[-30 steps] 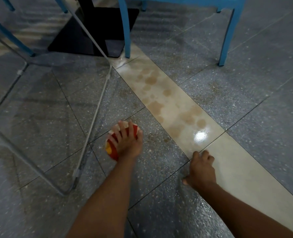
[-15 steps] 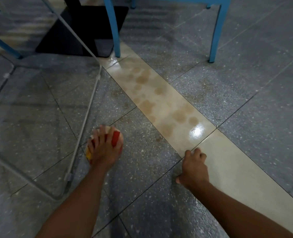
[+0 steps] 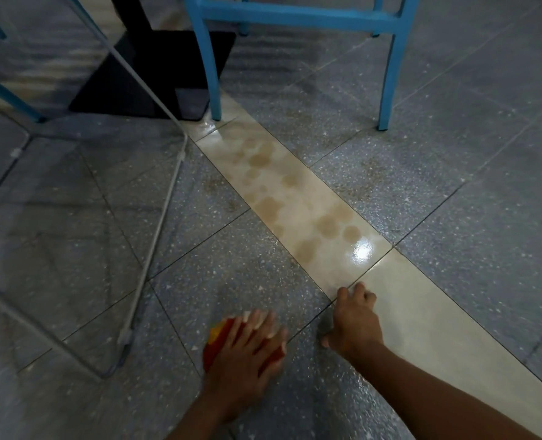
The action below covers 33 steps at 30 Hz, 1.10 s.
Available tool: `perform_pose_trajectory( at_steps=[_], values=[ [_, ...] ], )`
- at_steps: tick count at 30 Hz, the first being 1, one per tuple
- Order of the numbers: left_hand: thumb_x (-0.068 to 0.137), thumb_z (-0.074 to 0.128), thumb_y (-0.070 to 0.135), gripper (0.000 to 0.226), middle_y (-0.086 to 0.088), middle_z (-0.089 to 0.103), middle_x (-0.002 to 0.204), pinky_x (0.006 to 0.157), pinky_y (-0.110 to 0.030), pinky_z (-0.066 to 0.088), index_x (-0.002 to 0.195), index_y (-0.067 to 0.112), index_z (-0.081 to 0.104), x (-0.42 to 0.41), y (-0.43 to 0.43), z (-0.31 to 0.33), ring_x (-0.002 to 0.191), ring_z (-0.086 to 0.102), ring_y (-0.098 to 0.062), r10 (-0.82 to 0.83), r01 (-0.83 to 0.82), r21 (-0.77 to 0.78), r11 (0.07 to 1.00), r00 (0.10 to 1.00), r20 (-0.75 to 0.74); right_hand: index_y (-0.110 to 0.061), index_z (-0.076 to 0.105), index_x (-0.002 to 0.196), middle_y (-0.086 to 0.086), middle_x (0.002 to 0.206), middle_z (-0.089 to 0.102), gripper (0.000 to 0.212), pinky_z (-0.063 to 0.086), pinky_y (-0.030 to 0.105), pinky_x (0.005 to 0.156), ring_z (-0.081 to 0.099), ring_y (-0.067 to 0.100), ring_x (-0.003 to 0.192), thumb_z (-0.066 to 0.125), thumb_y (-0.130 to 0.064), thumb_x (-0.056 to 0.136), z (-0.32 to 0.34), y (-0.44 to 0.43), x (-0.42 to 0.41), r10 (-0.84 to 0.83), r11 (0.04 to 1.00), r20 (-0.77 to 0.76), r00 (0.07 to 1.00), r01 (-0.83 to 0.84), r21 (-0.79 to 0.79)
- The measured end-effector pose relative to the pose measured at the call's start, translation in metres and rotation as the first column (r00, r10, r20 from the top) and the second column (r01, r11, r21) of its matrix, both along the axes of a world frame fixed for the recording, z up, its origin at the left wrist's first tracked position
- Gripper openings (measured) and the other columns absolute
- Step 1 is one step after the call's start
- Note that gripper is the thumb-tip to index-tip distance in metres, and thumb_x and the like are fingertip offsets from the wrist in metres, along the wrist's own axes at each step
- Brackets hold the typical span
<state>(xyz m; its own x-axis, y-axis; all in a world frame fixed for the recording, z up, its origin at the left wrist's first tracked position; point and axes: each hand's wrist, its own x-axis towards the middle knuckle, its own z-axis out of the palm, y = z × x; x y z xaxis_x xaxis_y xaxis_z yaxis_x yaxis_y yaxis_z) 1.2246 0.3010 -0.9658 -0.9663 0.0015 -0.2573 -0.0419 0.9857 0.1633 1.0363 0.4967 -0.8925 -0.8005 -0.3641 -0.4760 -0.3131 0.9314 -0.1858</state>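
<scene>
My left hand [image 3: 244, 354] lies flat on a red and yellow sponge [image 3: 214, 342] and presses it onto the wet grey speckled floor, fingers straight and slightly blurred. Most of the sponge is hidden under the hand. Just to its right, my right hand [image 3: 355, 325] rests on the floor at the edge of a beige tile strip [image 3: 422, 312], fingertips bent, holding nothing. Brown round stains [image 3: 295, 198] mark the beige strip further ahead.
A thin grey metal frame [image 3: 155, 242] stands on the floor to the left, its foot close to the sponge. Beyond are blue chair legs [image 3: 212, 74] and a black table base [image 3: 155, 71]. Open grey tiles spread to the right.
My left hand slid the sponge toward me and to the right, closer to my right hand. The right hand stayed planted on the tile edge.
</scene>
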Motion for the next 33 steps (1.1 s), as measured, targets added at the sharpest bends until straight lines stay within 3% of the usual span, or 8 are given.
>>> perform_pose_trajectory(
  at_steps=[4, 10, 17, 21, 25, 28, 30, 33],
  values=[
    [0.109, 0.025, 0.062, 0.066, -0.002, 0.023, 0.177, 0.130, -0.052, 0.017, 0.168, 0.033, 0.034, 0.020, -0.065, 0.014, 0.163, 0.026, -0.033, 0.304, -0.301, -0.080, 0.950, 0.952, 0.031, -0.009, 0.037, 0.143, 0.021, 0.156, 0.019, 0.108, 0.053, 0.054, 0.102, 0.027, 0.042, 0.141, 0.095, -0.041, 0.058, -0.001, 0.001, 0.000, -0.015, 1.000, 0.002, 1.000, 0.015, -0.025],
    [0.110, 0.006, 0.058, 0.072, -0.015, -0.004, 0.180, 0.132, -0.062, -0.002, 0.172, 0.025, -0.001, -0.108, -0.050, 0.022, 0.166, -0.004, -0.043, 0.792, -0.794, -0.001, 0.608, 0.606, 0.079, -0.008, 0.038, 0.139, 0.022, 0.152, 0.022, 0.109, 0.056, 0.054, 0.096, 0.029, 0.042, 0.136, 0.096, -0.043, 0.053, -0.002, 0.002, 0.000, 0.001, 1.000, 0.001, 1.000, -0.001, -0.015],
    [0.109, 0.007, 0.064, 0.069, -0.009, -0.012, 0.180, 0.132, -0.057, -0.012, 0.171, 0.035, -0.004, -0.137, 0.040, 0.018, 0.165, -0.015, -0.040, 0.211, -0.212, 0.005, 0.977, 0.974, 0.078, -0.007, 0.037, 0.140, 0.023, 0.151, 0.023, 0.111, 0.056, 0.054, 0.096, 0.029, 0.041, 0.136, 0.098, -0.043, 0.054, -0.002, -0.002, 0.000, -0.030, 0.999, -0.016, 0.999, 0.030, 0.024],
    [0.111, 0.028, 0.061, 0.064, 0.001, 0.002, 0.182, 0.132, -0.056, 0.001, 0.171, 0.041, 0.014, -0.066, 0.042, 0.016, 0.168, -0.001, -0.034, -0.156, 0.157, 0.028, 0.987, 0.987, -0.046, -0.008, 0.039, 0.138, 0.021, 0.151, 0.024, 0.108, 0.056, 0.055, 0.095, 0.029, 0.040, 0.135, 0.098, -0.041, 0.054, -0.005, 0.000, -0.001, -0.045, 0.999, -0.008, 0.999, 0.045, 0.005],
    [0.105, 0.038, 0.074, 0.070, 0.007, 0.009, 0.181, 0.132, -0.056, 0.009, 0.168, 0.051, 0.019, 0.017, -0.007, 0.016, 0.168, 0.011, -0.027, -0.223, 0.224, 0.003, 0.975, 0.974, -0.044, -0.008, 0.038, 0.140, 0.022, 0.155, 0.022, 0.113, 0.054, 0.057, 0.099, 0.027, 0.041, 0.139, 0.100, -0.037, 0.051, -0.010, 0.003, 0.000, -0.043, 0.999, -0.006, 0.999, 0.043, -0.015],
    [0.108, 0.025, 0.069, 0.060, 0.004, 0.027, 0.176, 0.125, -0.051, 0.022, 0.164, 0.047, 0.035, 0.046, -0.053, 0.029, 0.160, 0.035, -0.031, -0.022, 0.020, -0.080, 0.997, 1.000, -0.022, -0.011, 0.039, 0.142, 0.020, 0.155, 0.023, 0.114, 0.053, 0.055, 0.101, 0.027, 0.041, 0.140, 0.100, -0.041, 0.050, -0.009, 0.006, -0.001, -0.046, 0.999, -0.012, 0.999, 0.045, -0.030],
    [0.102, 0.003, 0.076, 0.086, 0.001, 0.037, 0.169, 0.124, -0.044, 0.022, 0.160, 0.030, 0.048, 0.049, -0.073, 0.041, 0.156, 0.042, -0.035, 0.295, -0.296, 0.018, 0.955, 0.955, 0.042, -0.012, 0.040, 0.141, 0.018, 0.152, 0.026, 0.114, 0.055, 0.053, 0.098, 0.030, 0.038, 0.137, 0.099, -0.044, 0.049, -0.008, 0.005, -0.002, -0.046, 0.999, -0.012, 0.999, 0.045, -0.031],
    [0.099, 0.020, 0.074, 0.090, -0.016, 0.062, 0.154, 0.118, -0.048, 0.041, 0.149, 0.011, 0.062, 0.033, -0.090, 0.056, 0.141, 0.060, -0.039, 0.799, -0.768, 0.323, 0.554, 0.599, 0.054, -0.017, 0.042, 0.140, 0.011, 0.151, 0.028, 0.111, 0.056, 0.049, 0.098, 0.031, 0.034, 0.135, 0.098, -0.048, 0.049, -0.001, 0.009, 0.001, -0.087, 0.995, -0.002, 0.996, 0.087, -0.053]
  ],
)
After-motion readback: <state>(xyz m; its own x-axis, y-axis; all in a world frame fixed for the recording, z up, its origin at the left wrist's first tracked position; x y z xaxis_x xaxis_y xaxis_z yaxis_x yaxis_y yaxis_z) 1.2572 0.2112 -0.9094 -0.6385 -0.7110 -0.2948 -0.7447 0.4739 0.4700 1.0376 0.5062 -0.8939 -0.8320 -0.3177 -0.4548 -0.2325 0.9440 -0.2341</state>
